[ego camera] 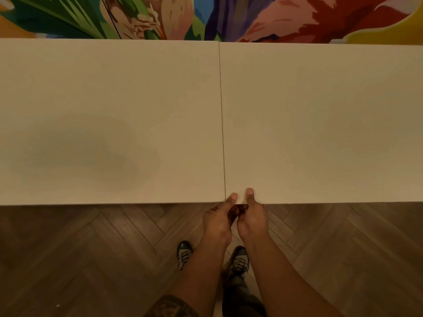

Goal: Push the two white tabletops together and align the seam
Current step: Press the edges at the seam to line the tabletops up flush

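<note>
Two white tabletops lie side by side: the left tabletop (109,122) and the right tabletop (320,122). A thin dark seam (222,122) runs between them from far edge to near edge. At the far end the right top's edge sits slightly nearer than the left one's. My left hand (217,221) and my right hand (253,219) both grip the near edge of the right tabletop just right of the seam. The thumbs rest on top, and the fingers curl under the edge, hidden.
A colourful mural wall (206,17) stands right behind the tables' far edge. Wooden herringbone floor (91,259) lies below the near edge, with my two shoes (184,255) on it. A soft shadow falls on the left top.
</note>
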Available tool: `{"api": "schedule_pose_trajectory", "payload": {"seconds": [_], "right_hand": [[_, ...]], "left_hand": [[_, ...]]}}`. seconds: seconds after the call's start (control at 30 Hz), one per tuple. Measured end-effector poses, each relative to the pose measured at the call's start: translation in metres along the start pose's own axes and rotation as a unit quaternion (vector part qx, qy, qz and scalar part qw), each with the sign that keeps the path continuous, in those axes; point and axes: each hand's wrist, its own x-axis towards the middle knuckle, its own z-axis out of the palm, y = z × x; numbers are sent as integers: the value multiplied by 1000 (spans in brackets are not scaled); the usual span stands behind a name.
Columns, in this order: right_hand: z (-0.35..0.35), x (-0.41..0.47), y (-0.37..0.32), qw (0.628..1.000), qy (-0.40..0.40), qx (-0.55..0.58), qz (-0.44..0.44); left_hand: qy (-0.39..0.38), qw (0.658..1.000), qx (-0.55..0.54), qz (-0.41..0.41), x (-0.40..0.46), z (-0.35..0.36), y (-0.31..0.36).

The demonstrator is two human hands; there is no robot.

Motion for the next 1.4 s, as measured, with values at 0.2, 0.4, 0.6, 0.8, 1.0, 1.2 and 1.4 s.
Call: {"api": "schedule_pose_trajectory", "payload": {"seconds": [0.2,0.4,0.6,0.8,1.0,1.2,1.4], "right_hand": [[-2,4,1,1000,-5,1,-11],[5,-13,9,998,-13,28,-49],[12,-18,19,999,-27,30,-11],[18,-23,28,1000,-20,18,6],[24,-19,26,999,1,-37,13],[29,-14,28,992,29,-118,16],[37,-10,32,984,69,-163,14]], "left_hand": [[-22,999,24,10,1,-3,7],[-47,998,44,-5,4,-10,20],[3,1000,8,7,9,-16,35],[12,1000,-9,27,11,-20,38],[16,999,26,31,22,-24,33],[19,999,43,22,23,-25,34],[21,998,58,10,25,-26,35]]}}
